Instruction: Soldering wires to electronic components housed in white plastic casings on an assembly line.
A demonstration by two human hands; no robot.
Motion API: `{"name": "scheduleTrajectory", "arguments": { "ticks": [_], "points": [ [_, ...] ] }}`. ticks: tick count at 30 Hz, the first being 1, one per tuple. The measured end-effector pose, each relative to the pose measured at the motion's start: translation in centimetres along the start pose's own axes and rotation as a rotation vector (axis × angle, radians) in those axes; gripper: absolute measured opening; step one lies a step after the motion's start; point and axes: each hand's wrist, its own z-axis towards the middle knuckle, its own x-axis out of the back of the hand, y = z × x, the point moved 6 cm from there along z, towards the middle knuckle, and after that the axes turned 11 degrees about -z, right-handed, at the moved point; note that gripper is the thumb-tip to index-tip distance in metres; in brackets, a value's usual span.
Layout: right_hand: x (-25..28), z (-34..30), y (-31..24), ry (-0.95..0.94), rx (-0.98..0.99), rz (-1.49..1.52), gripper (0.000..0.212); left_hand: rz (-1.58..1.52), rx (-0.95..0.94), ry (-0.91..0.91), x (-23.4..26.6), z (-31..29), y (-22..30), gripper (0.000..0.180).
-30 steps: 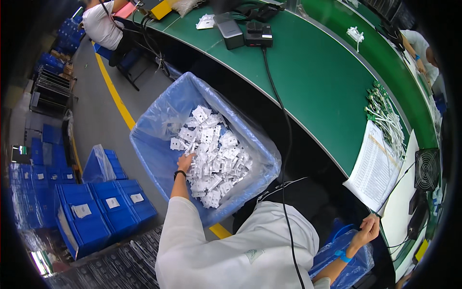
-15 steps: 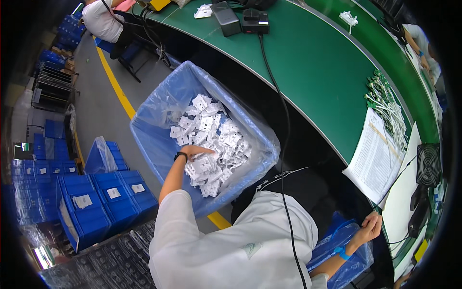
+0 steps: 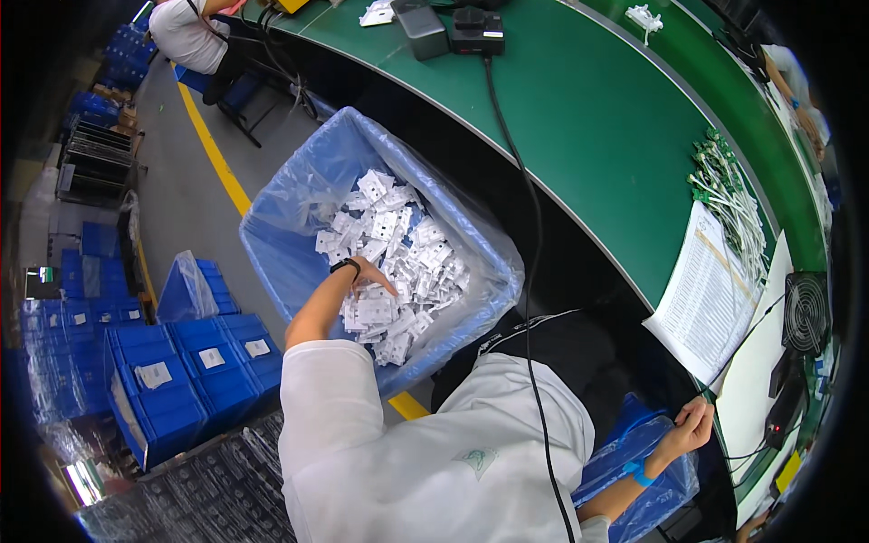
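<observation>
My left hand (image 3: 369,274), with a black band at the wrist, reaches down into a large bin (image 3: 299,172) lined with clear bluish plastic. Its thumb and fingers are apart over a heap of small white plastic parts (image 3: 425,262), touching the pile; the fingertips are partly hidden among them. My right hand (image 3: 692,425), with a blue wristband, is at the edge of the green table, just below a printed paper sheet (image 3: 701,294). Those fingers are curled and pressed together; whether something small is between them cannot be made out.
Bundled white cables (image 3: 729,204) lie beside the sheet on the green table (image 3: 597,154). A black cord (image 3: 534,271) hangs across the view. Blue crates (image 3: 195,362) stand on the left, and a clear plastic bag (image 3: 634,462) is below my right hand. A seated person (image 3: 190,36) is at far left.
My left hand has turned, with its thumb and fingers now spread downward over the parts rather than stretched out to the right. The right hand has barely moved. The whole view has shifted slightly.
</observation>
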Motion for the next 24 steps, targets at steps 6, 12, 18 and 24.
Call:
{"name": "scheduleTrajectory", "arguments": {
  "ticks": [6,12,18,24],
  "points": [
    [-1.2,0.2,0.6,-0.012,-0.043,0.032,0.038,-0.034,-0.264,0.133,0.0,4.5,-0.6,0.124],
    [-2.2,0.7,-1.1,-0.034,0.003,0.087,0.039,-0.025,-0.356,0.116,-0.8,3.9,-2.1,0.132],
    [-1.7,0.5,-0.3,-0.041,0.002,0.117,0.039,0.099,-0.399,0.195,-1.8,5.0,-2.3,0.129],
    [-2.3,0.5,0.1,-0.058,-0.029,0.104,0.038,0.077,-0.301,0.204,-0.7,7.0,-2.1,0.121]
  ]
}}
